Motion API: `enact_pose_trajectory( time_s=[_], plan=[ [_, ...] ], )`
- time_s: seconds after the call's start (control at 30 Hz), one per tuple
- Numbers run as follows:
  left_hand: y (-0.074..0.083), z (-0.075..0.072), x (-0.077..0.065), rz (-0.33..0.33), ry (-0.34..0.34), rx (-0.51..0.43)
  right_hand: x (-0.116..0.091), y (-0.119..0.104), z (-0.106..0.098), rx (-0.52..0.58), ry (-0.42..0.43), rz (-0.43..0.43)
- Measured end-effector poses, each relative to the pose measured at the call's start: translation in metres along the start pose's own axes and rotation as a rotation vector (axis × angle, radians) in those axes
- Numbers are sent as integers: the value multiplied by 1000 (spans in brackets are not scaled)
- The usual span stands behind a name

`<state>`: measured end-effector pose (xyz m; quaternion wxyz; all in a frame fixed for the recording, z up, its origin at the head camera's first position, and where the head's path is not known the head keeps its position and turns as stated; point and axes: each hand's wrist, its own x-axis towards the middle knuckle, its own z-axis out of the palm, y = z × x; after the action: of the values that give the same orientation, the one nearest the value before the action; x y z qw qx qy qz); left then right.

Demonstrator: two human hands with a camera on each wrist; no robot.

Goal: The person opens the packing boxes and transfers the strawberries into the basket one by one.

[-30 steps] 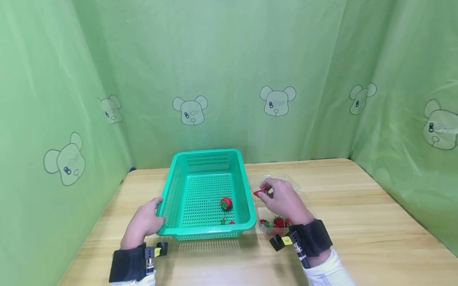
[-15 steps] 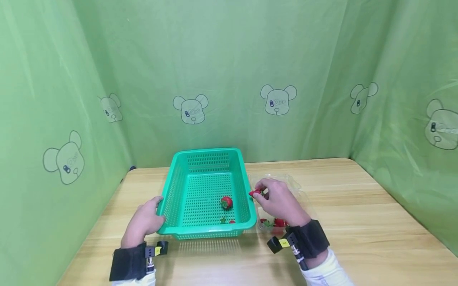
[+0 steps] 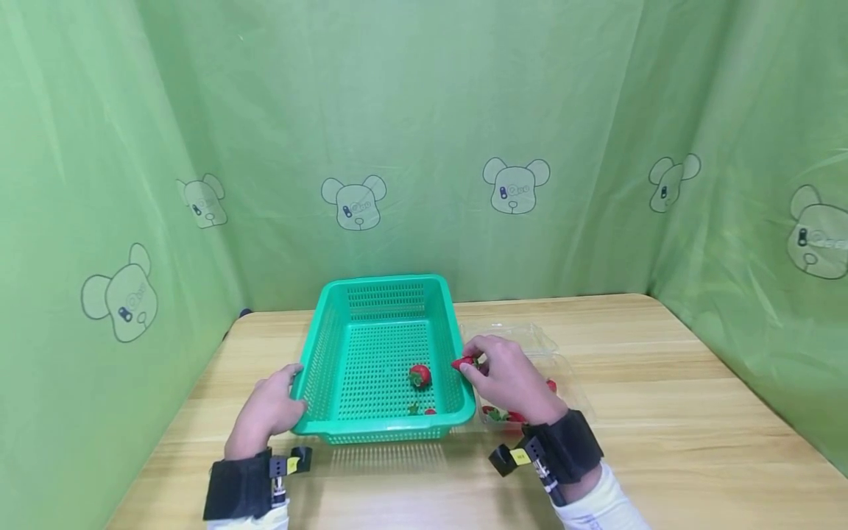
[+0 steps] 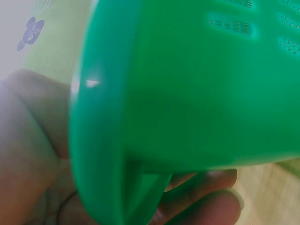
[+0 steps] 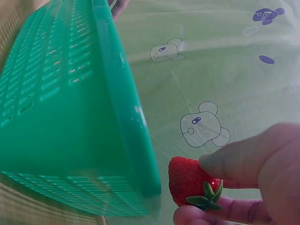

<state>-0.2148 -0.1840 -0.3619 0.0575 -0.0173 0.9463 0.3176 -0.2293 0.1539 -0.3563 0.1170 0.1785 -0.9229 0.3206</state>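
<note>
A green perforated plastic basket stands on the table, and my left hand grips its rim at the near left corner. In the left wrist view, fingers curl beneath that rim. My right hand pinches a red strawberry between thumb and fingers, its green leaves showing in the right wrist view. In the head view it hovers at the basket's right rim. Inside the basket lie a whole strawberry and, partly hidden by the front wall, another red piece with green leaves.
To the basket's right lies a clear plastic box, its lid folded back behind it. Several strawberries sit in the box, some hidden under my right arm. Green curtain surrounds the wooden table.
My right hand has moved left with the strawberry, from above the clear box to the basket's right rim. The left hand and the basket have stayed put.
</note>
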Motion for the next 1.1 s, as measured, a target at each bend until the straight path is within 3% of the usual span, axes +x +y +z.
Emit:
enact_pose_trajectory(
  time_s=[0.5,1.1],
  plan=[
    [-1,1,0,-7,7,-5,-1,-5,3,12,-19,-45],
    [0,-1,-1,13,4,3,-3,-11,12,-28,-5,-167]
  ],
)
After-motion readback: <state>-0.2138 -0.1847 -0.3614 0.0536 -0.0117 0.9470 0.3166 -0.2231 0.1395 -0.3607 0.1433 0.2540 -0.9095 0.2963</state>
